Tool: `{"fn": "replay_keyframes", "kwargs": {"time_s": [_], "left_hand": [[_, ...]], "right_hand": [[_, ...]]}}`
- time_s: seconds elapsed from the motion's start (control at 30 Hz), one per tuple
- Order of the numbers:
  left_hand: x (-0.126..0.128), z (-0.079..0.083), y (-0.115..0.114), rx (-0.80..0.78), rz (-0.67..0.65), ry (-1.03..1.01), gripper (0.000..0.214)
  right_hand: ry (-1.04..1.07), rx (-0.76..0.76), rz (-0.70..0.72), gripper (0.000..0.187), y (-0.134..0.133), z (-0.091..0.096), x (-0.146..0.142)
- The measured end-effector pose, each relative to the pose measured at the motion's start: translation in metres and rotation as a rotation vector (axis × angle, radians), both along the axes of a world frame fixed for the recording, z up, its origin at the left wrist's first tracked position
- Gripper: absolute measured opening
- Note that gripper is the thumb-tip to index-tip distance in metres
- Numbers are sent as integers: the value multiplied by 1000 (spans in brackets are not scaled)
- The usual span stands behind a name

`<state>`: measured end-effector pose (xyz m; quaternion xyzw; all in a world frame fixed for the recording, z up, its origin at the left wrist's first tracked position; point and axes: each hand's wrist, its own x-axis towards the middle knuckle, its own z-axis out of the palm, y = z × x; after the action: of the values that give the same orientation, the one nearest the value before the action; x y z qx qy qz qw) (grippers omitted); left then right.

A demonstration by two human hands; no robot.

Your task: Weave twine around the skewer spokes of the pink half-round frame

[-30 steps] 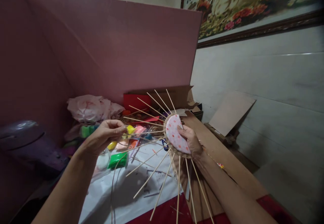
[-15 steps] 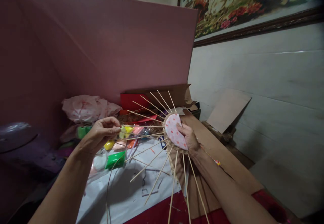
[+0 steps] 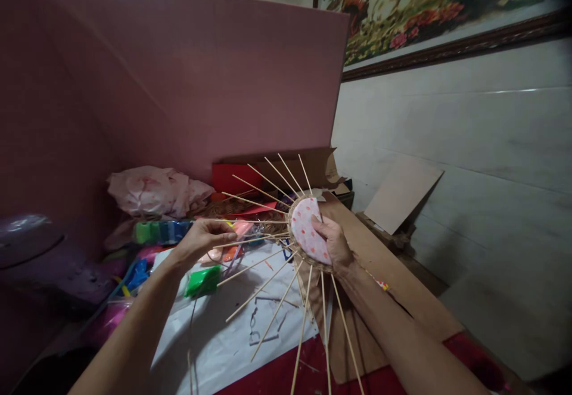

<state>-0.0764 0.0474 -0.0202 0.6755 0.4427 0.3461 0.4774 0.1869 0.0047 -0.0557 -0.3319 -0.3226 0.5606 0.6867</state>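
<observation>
My right hand (image 3: 334, 242) grips a round basket base (image 3: 306, 228) covered in pink dotted cloth, rimmed with woven cord. Several thin wooden sticks (image 3: 263, 291) fan out from it like spokes. My left hand (image 3: 206, 235) is out to the left among the spoke tips, its fingers pinched together on a thin cord or a spoke; which one I cannot make out. A thin strand (image 3: 192, 317) hangs down below that hand toward the white sheet (image 3: 232, 341).
Coloured clay packs, a green one (image 3: 202, 280) among them, lie on the white sheet. A pink plastic bag (image 3: 154, 189) and an open cardboard box (image 3: 286, 168) sit behind. A brown board (image 3: 379, 276) runs along the right; a pink panel (image 3: 201, 85) stands behind.
My left hand has slid right and slightly down, closer to the basket base. The base and my right hand have barely moved.
</observation>
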Motion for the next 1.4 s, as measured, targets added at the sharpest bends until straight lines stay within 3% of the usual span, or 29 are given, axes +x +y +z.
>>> {"fn": "replay_keyframes", "kwargs": {"time_s": [0.2,0.33,0.43,0.53,0.73,0.97,1.1,1.23,1.4], "left_hand": [[11,-5,-2,4,-85,56,19],[26,-6,-11,-53,-173,-136,32],[39,-10,-20,-56,-262,-294,30],[47,-12,-26,-168,-305,-413,30],[36,-11,-23,-229,-353,-301,21],[30,-6,-21,-327,-365,-336,20],[22,-2,-19,-392,-313,-345,35],[10,7,-17,-356,-245,-279,41],[4,20,-18,-227,-161,-131,30]], "right_hand": [[-37,42,9,30,1,-5,0],[-32,27,19,26,0,-5,-1],[-40,16,16,26,-1,-5,-2],[-28,10,25,27,0,-5,-3],[-13,-7,42,27,1,-6,-3],[-15,-33,30,26,2,-6,-3],[0,-36,24,23,2,-4,-3],[9,-46,31,22,2,-3,-3],[-13,-38,1,24,5,-6,-1]]}}
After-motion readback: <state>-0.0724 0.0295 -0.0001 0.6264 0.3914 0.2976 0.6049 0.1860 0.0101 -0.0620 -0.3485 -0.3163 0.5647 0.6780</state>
